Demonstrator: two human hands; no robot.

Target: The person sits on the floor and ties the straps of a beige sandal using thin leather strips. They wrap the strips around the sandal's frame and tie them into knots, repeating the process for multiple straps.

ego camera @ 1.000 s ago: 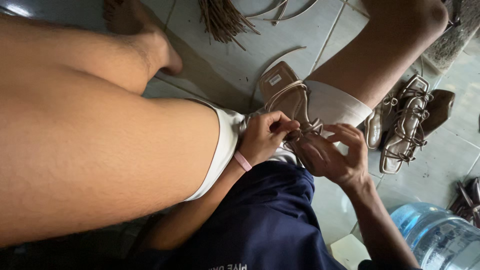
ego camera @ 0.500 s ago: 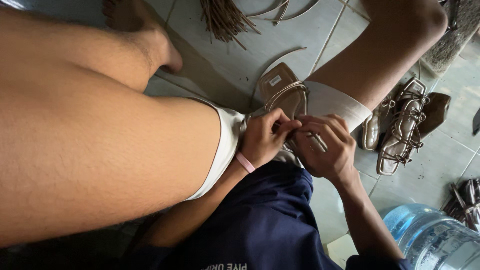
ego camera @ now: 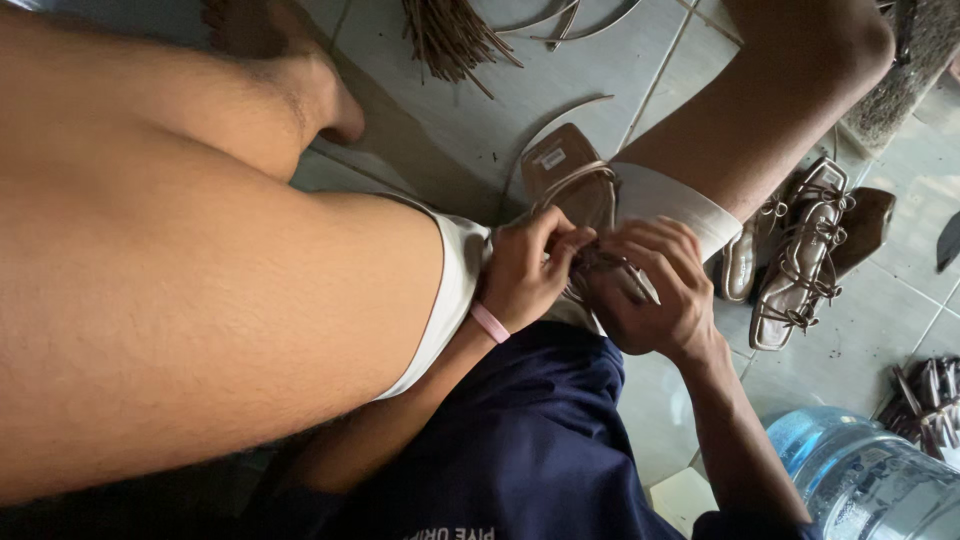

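Seated over a tiled floor [ego camera: 640, 60], knees spread; work held at centre frame, between the thighs.

Left hand [ego camera: 528, 270]: fingers curled and pinched together on thin brown straps [ego camera: 600, 262] of a sandal [ego camera: 572, 180]. A pink band [ego camera: 490, 322] sits on that wrist.

Right hand [ego camera: 655, 295]: closed around the same strap bundle from the right side, thumb pressing on top. The two hands touch at the fingertips. What passes between the fingers is too small to tell.

The sandal lies sole-up just above the hands, its tan sole with a small label pointing to upper centre, resting against the right leg's white shorts hem.

Around: finished strappy sandals [ego camera: 800, 255] at right of frame; a loose strap pile [ego camera: 455, 35] at top centre; a blue water jug [ego camera: 865, 480] lower right.

Judgement on doing this step well: keep the sole braced against the leg so it cannot twist; hold the strap taut with the left hand while the right does the fine work; keep straps flat, not rolled, and even on both sides. Likely fault: a slack strap slipping out of the pinch.
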